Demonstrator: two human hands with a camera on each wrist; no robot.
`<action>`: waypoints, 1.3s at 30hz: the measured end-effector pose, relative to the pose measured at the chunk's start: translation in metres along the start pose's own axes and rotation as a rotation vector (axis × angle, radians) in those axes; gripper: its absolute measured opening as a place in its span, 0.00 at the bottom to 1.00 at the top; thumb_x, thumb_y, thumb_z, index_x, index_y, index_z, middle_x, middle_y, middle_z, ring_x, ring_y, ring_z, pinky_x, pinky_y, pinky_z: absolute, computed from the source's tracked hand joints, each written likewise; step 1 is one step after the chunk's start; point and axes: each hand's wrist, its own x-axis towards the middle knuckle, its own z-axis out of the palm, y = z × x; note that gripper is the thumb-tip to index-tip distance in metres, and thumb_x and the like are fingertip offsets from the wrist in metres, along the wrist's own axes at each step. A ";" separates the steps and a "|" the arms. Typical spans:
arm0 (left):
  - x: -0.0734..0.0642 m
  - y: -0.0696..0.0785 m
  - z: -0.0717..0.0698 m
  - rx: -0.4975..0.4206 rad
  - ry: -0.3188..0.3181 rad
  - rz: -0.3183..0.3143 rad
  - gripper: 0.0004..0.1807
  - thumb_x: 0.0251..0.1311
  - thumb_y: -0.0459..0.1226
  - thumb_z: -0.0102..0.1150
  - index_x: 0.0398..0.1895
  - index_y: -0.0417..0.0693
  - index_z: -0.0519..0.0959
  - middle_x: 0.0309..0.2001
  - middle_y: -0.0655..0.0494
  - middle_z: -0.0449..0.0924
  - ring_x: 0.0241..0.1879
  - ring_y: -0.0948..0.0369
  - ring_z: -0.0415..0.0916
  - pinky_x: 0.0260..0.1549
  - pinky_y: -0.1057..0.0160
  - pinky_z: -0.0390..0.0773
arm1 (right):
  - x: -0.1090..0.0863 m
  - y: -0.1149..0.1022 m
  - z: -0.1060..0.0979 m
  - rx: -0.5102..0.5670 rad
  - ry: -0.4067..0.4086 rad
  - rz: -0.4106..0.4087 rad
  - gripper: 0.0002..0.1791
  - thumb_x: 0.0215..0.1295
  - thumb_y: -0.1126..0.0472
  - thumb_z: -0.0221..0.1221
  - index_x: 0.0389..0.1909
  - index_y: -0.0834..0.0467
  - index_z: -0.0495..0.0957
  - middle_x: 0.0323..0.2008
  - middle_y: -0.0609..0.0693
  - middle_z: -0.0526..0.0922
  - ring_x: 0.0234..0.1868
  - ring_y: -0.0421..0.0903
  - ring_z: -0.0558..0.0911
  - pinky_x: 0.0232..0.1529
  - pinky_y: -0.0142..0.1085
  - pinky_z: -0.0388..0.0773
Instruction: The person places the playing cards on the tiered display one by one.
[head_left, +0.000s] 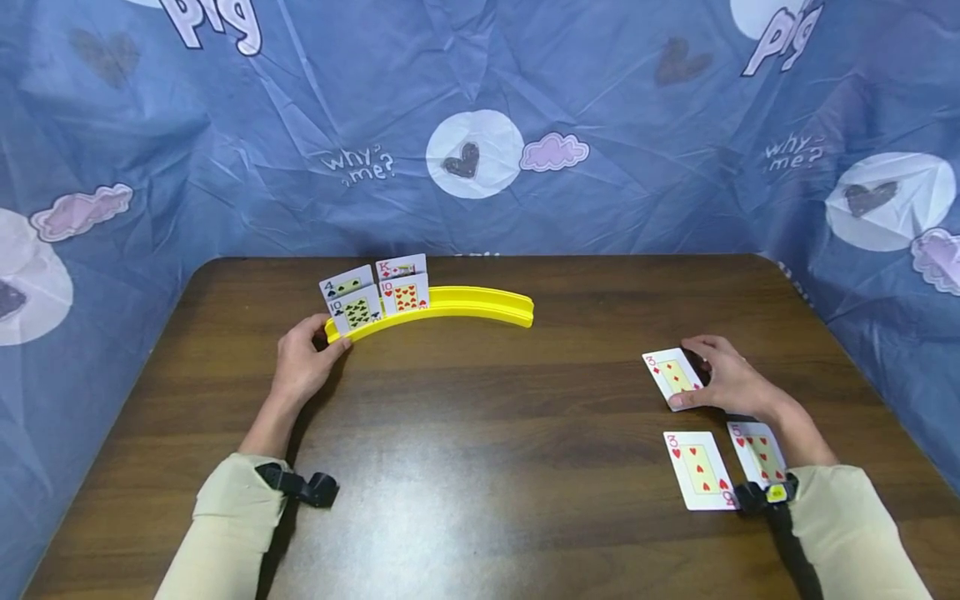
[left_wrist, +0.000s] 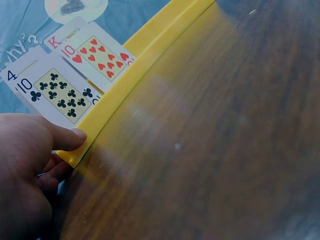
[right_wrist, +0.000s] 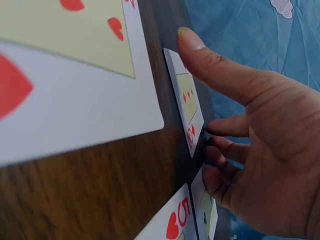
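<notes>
In the head view my left hand (head_left: 303,358) grips the left end of a curved yellow card holder (head_left: 480,302). Its thumb presses the front wall in the left wrist view. Standing in the holder are a ten of clubs (left_wrist: 62,95) before a four of spades (head_left: 345,282), and a ten of hearts (left_wrist: 100,57) before a king of diamonds (head_left: 400,267). My right hand (head_left: 731,379) spans a three of diamonds (head_left: 671,371), thumb over one edge and fingers beside another; firm contact cannot be made out.
Nearer me lie a three of hearts (head_left: 699,471) and a five of hearts (head_left: 757,454), the latter partly under the right wrist strap. A clubs card (right_wrist: 206,212) lies mostly hidden by the right hand. A blue printed cloth (head_left: 375,108) surrounds the brown table (head_left: 480,417).
</notes>
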 end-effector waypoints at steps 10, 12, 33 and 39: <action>0.000 -0.001 -0.002 -0.008 0.006 0.012 0.19 0.62 0.31 0.62 0.54 0.32 0.78 0.45 0.35 0.80 0.43 0.47 0.73 0.42 0.59 0.66 | -0.001 0.003 0.005 -0.002 0.015 -0.052 0.65 0.43 0.43 0.77 0.74 0.70 0.54 0.72 0.73 0.51 0.71 0.73 0.56 0.65 0.69 0.58; 0.000 -0.001 -0.002 -0.009 0.009 0.015 0.18 0.61 0.31 0.63 0.54 0.32 0.78 0.44 0.35 0.79 0.42 0.48 0.72 0.42 0.59 0.66 | 0.000 0.003 0.006 -0.002 0.022 -0.054 0.64 0.43 0.43 0.77 0.75 0.69 0.54 0.72 0.73 0.51 0.71 0.73 0.56 0.65 0.69 0.58; 0.000 0.001 -0.002 -0.008 -0.002 0.002 0.19 0.62 0.31 0.62 0.55 0.32 0.77 0.45 0.36 0.78 0.43 0.47 0.71 0.42 0.59 0.64 | -0.003 0.004 0.007 0.014 0.065 -0.057 0.62 0.41 0.46 0.79 0.72 0.71 0.58 0.70 0.74 0.53 0.69 0.74 0.59 0.66 0.68 0.58; -0.001 0.002 -0.002 -0.005 0.002 0.003 0.19 0.61 0.31 0.62 0.54 0.32 0.77 0.44 0.36 0.78 0.43 0.47 0.71 0.42 0.58 0.64 | -0.004 0.006 0.008 0.020 0.078 -0.069 0.60 0.41 0.46 0.79 0.70 0.69 0.60 0.69 0.74 0.54 0.65 0.72 0.64 0.63 0.67 0.62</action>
